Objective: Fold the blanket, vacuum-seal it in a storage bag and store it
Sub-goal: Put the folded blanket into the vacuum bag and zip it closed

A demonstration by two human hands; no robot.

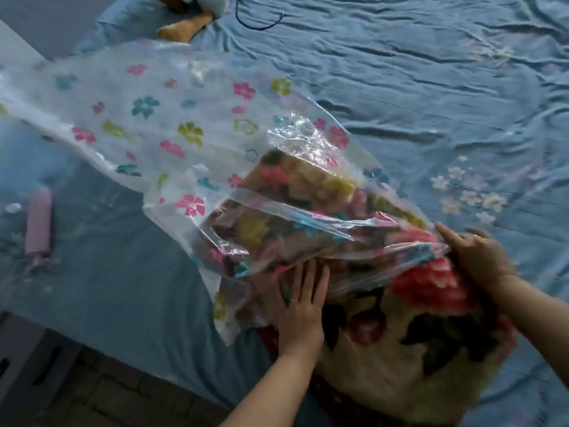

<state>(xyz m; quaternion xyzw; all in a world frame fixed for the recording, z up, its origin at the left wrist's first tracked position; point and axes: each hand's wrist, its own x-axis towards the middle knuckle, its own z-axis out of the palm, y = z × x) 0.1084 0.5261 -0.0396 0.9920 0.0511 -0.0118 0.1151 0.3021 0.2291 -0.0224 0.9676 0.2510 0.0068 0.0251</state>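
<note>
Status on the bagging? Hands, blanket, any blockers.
Left hand flat on blanket at the mouth. Right hand grips storage bag rim. Blanket about half in, near end outside. No blockers seen.

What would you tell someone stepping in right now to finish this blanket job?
Left hand: flat, fingers straight, pressing on the blanket at the bag's mouth.
Right hand: grips the mouth edge of the storage bag.
Done: blanket folded, its far part already inside the bag, on the bed.
Left: push the rest in, seal the mouth, draw the air out at the valve, store it. A lilac cylinder, perhaps the pump, lies on the left.
</note>
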